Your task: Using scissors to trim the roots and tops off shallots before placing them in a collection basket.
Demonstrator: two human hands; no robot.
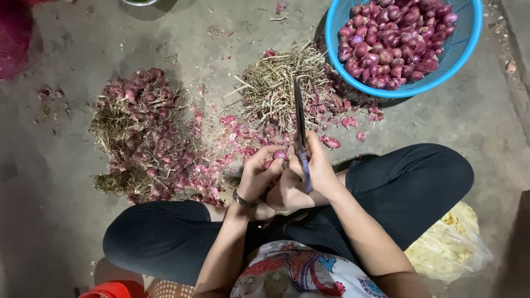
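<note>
From the head camera, looking straight down, a person sits cross-legged on a concrete floor (66,232) with both hands brought together above the lap. The left hand (258,172) is curled around a small red shallot (279,156), fingers closed on it so the bulb's end is pushed up and exposed. The right hand (317,168) is wrapped tight round the handle of a knife (300,129), whose long blade points away from the body, its heel lying right by the bulb; held this close, the hands appear to steady each other. A bracelet (243,200) sits on the left wrist. To the left, within easy reach of the left hand, lies a pile of untrimmed shallots (141,140) tangled with dry stalks. Straight ahead, beyond the knife tip, is a heap of cut stalks (279,83) ringed by reddish peels (243,135), apparently where trimmings drop. To the upper right stands a blue basket (461,52) full of cleaned bulbs, well apart from the hands. Beside the right knee lies a clear bag (455,243) of pale yellow pieces. A red rim (105,291) shows at the bottom edge. Nothing lies between the hands and the piles.
</note>
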